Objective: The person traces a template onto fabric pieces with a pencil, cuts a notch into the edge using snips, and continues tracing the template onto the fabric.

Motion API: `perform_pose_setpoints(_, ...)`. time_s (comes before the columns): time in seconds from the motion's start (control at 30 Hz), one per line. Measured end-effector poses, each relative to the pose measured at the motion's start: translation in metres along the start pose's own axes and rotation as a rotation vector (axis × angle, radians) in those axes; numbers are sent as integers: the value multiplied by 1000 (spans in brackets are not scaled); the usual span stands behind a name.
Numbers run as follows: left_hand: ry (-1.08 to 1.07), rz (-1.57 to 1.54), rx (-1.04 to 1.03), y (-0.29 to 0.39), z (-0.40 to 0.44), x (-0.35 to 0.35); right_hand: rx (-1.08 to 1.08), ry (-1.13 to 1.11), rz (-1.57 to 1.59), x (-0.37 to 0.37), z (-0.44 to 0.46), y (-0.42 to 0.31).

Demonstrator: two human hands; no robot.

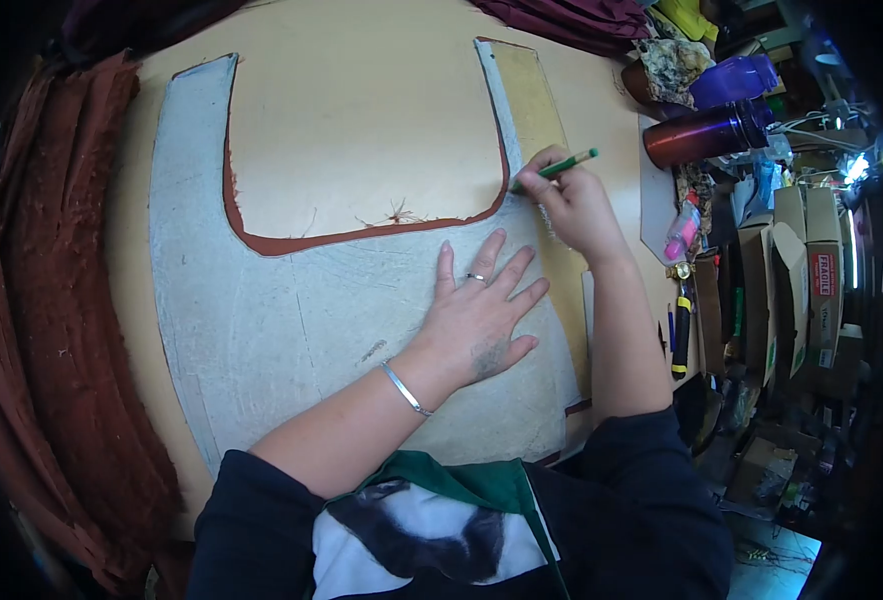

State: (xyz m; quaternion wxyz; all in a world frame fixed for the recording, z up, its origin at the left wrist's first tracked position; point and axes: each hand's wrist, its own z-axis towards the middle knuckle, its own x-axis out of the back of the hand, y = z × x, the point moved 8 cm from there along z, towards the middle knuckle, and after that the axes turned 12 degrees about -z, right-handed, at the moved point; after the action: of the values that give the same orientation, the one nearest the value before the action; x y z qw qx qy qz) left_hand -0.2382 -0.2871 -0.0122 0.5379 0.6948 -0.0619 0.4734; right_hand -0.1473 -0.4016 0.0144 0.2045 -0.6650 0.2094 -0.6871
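Observation:
My left hand (481, 305) lies flat with fingers spread on a large pale grey pattern piece (251, 320), which has a U-shaped cutout. My right hand (571, 200) grips a green pencil (569, 164), its lower end at the right inner corner of the cutout. Rust-brown fabric (306, 243) shows as a narrow strip along the cutout's edge, beneath the pattern. A yellowish strip (533, 90) runs down the pattern's right side, partly under my right hand. Loose brown threads (396, 215) lie just inside the cutout.
Rust-brown fabric (66, 300) is heaped along the table's left side. At the right stand a dark red tumbler (696, 135) and a purple bottle (736, 82). A yellow-and-black handled tool (681, 335) lies by the right edge, with cardboard boxes (821, 290) beyond. Maroon cloth (571, 22) is at the far edge.

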Motion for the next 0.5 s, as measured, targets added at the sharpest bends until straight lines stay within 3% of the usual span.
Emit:
perform_pose_setpoints(0.13,-1,-3,2,0,0,0,-24,10,131,-6,-1,9)
perform_pose_setpoints(0.33,-4,-8,1,1,0,0,-24,122,205,-3,67,35)
perform_pose_setpoints(0.5,-3,-18,-8,0,0,1,-15,66,-78,2,53,20)
